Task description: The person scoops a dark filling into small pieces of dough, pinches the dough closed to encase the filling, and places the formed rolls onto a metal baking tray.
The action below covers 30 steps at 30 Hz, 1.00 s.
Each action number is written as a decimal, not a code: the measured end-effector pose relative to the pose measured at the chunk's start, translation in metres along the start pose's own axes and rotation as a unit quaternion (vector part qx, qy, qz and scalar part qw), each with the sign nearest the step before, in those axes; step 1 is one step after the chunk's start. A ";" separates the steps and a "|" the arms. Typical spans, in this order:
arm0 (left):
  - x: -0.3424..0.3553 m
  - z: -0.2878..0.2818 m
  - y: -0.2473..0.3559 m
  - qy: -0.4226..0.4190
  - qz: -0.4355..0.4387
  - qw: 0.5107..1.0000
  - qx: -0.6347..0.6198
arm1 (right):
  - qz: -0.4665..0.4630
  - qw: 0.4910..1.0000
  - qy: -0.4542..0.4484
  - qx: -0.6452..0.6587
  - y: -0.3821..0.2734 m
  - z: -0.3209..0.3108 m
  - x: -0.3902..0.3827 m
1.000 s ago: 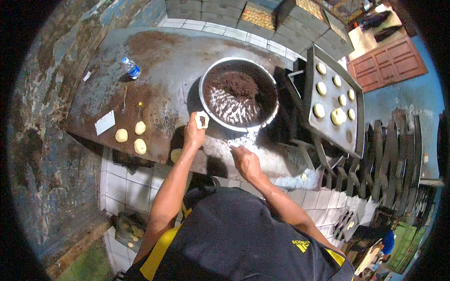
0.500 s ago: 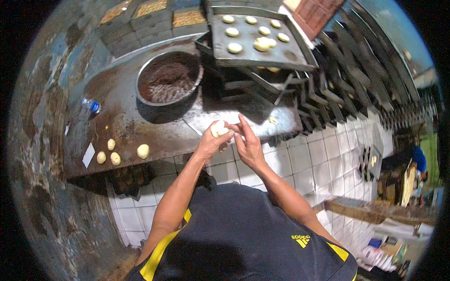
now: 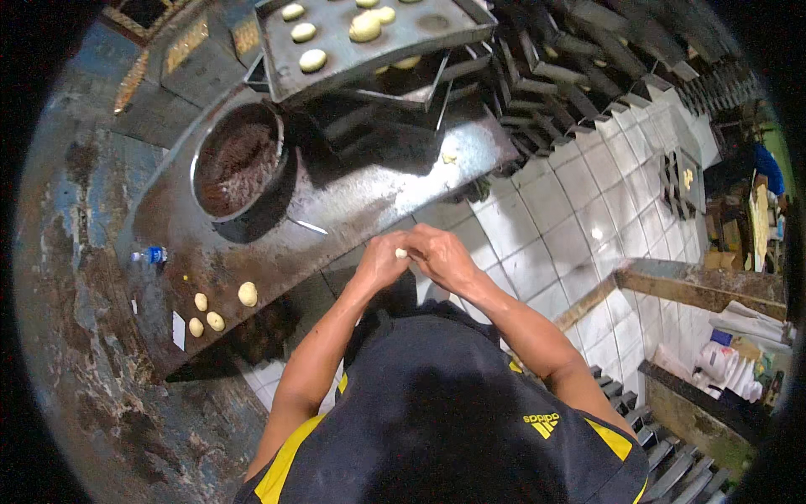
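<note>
Close together in front of my chest, my left hand (image 3: 384, 262) and my right hand (image 3: 440, 255) are both closed round a pale piece of dough (image 3: 401, 253). Only a small bit of it shows between them; the fingers hide the rest. On the table's left end lie several dough balls (image 3: 216, 322), the largest (image 3: 247, 294) a little apart. Beyond my hands, to the left, stands a round metal bowl (image 3: 280, 143) of dark brown crumbly filling (image 3: 239, 164). A light-coloured flat tool (image 3: 309, 226) lies beside it.
A metal tray (image 3: 395, 59) bearing dough pieces rests on other trays at the back of the worn table (image 3: 353, 210). A small bottle (image 3: 151, 254) and white card (image 3: 179, 330) lie at left. Dark racks (image 3: 554, 76) stand right; a wooden beam (image 3: 697, 286) crosses beyond tiled floor (image 3: 546, 206).
My view has turned and shifted to the right. My right hand has come over against my left; its raised fingers have folded round the dough, now mostly covered.
</note>
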<state>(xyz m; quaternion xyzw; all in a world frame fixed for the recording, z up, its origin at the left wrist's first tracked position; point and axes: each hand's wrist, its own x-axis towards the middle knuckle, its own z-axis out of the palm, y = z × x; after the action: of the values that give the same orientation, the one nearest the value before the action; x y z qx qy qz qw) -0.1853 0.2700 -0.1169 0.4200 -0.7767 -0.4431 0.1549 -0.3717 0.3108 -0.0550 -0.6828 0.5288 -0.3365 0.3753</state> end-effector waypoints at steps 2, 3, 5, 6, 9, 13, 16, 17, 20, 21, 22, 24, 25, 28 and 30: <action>0.018 0.015 -0.031 0.018 0.043 0.999 0.014 | 0.036 0.995 0.034 0.085 0.009 -0.003 0.009; 0.028 0.021 -0.035 0.076 -0.015 0.997 -0.014 | 0.107 0.972 0.068 0.197 0.026 -0.009 0.022; 0.028 0.016 -0.041 0.009 -0.168 0.965 -0.202 | 0.187 0.952 0.157 0.183 0.055 -0.026 0.050; 0.029 0.008 -0.039 -0.019 -0.238 0.927 -0.290 | 0.186 0.958 0.211 0.060 0.068 -0.037 0.067; 0.035 -0.005 -0.023 0.029 -0.242 0.868 -0.432 | 0.093 0.941 0.229 -0.231 0.165 -0.029 0.081; 0.045 -0.019 -0.004 0.126 -0.161 0.810 -0.549 | 0.010 0.922 0.210 -0.326 0.157 -0.027 0.102; 0.045 -0.021 0.027 0.125 -0.152 0.742 -0.641 | 0.003 0.989 0.145 -0.003 0.074 -0.030 0.076; 0.047 -0.019 0.037 0.110 -0.167 0.701 -0.685 | -0.032 0.994 0.106 0.018 0.043 -0.023 0.064; 0.055 -0.019 0.093 0.073 -0.090 0.627 -0.770 | -0.084 0.982 0.170 0.004 0.006 -0.015 0.051; 0.064 -0.015 0.098 0.124 -0.044 0.760 -0.636 | 0.024 0.969 0.179 0.171 0.006 -0.017 0.057; 0.073 -0.014 0.102 0.175 0.006 0.861 -0.478 | 0.128 0.917 0.179 0.332 0.005 -0.020 0.066; 0.083 -0.026 0.108 0.212 0.014 0.864 -0.456 | 0.170 0.860 0.131 0.463 -0.020 -0.031 0.074; 0.088 -0.034 0.108 0.202 -0.005 0.855 -0.478 | 0.227 0.842 0.094 0.480 -0.034 -0.041 0.076; 0.110 -0.068 0.119 0.181 0.003 0.790 -0.586 | 0.195 0.868 0.006 0.457 -0.034 -0.077 0.120; 0.129 -0.089 0.120 0.246 0.064 0.744 -0.617 | 0.166 0.938 -0.045 0.299 -0.043 -0.117 0.171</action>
<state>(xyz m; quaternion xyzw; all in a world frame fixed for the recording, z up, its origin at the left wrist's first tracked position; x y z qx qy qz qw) -0.2697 0.1492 0.0137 0.2763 -0.2932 -0.6959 0.5944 -0.4146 0.1328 0.0508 -0.4558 0.4921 -0.3806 0.6365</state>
